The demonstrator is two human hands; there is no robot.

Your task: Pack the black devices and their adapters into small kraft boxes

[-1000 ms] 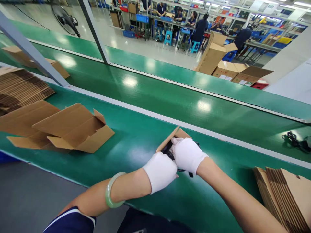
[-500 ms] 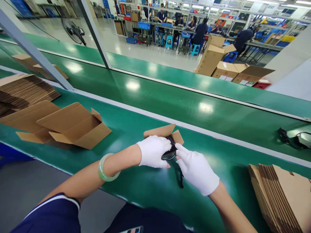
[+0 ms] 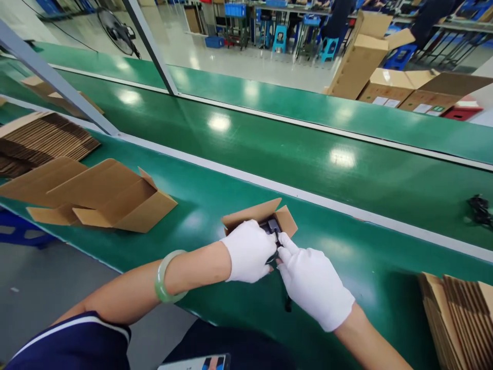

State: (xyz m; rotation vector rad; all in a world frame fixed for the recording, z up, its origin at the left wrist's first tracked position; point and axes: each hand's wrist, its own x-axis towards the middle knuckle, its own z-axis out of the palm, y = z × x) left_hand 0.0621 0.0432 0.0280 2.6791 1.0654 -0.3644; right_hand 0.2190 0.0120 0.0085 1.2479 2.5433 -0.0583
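Observation:
A small cardboard box [image 3: 252, 211] stands with its flaps up on the green bench. Inside its opening shows a dark blocky part like a power adapter [image 3: 273, 225], with a black cable [image 3: 288, 303] trailing out below. My left hand [image 3: 252, 251], in a white glove, reaches over the box's front with its fingers curled at the adapter and cable; what lies under the palm is hidden. My right hand [image 3: 313, 280], also gloved, pinches the black cable at the box's right front corner. The fingertips of both hands nearly meet.
Two opened boxes [image 3: 131, 205] stand to the left, beside a stack of flattened cartons [image 3: 46, 141]. More flat cartons [image 3: 460, 318] lie at the right. A black corded item [image 3: 481, 209] rests on the belt beyond the white rail [image 3: 308, 196]. A metal post [image 3: 150, 49] rises at the left.
My view has tilted down. The black rounded part between my hands has gone from sight, and a dark block now shows in the box opening. My fingers have drawn closer together over the cable.

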